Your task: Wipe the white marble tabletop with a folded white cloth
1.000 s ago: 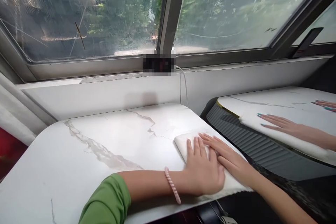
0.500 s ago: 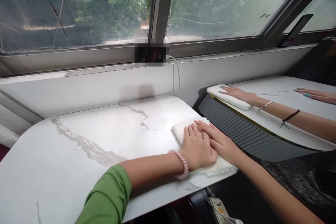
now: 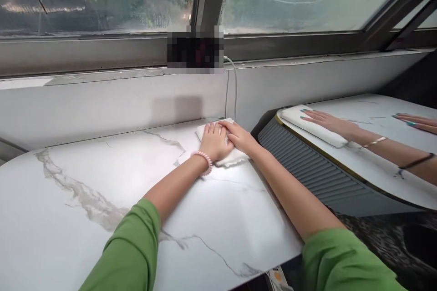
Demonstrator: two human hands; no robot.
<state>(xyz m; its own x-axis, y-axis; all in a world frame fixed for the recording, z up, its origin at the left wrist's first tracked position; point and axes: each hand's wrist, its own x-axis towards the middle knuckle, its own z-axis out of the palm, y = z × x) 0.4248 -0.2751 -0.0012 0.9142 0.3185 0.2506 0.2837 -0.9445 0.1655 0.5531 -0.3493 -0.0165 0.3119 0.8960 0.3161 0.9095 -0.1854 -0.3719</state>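
Observation:
Near the far edge of the white marble-patterned tabletop (image 3: 246, 218), a folded white cloth (image 3: 235, 158) lies under both hands. Flat on it rests my left hand (image 3: 215, 142), fingers stretched forward, with a pink coil band (image 3: 205, 160) round the wrist. My right hand (image 3: 243, 137) lies beside it, fingers extended and slightly overlapping the left at the fingertips and thumb. Both palms press down on the cloth and hide most of it. One corner shows at the left, and a scalloped edge toward me.
At the right, another person's hand (image 3: 326, 122) lies flat on a white folded cloth (image 3: 310, 128) on a second tabletop (image 3: 367, 104). A white cable (image 3: 235, 86) hangs against the wall beneath the window frame. A power strip (image 3: 277, 277) sits below the table's near edge.
My two hands and the cloth have slid away from me, from the near right edge to the far edge. The view has shifted too. The other person's hand stays on its cloth.

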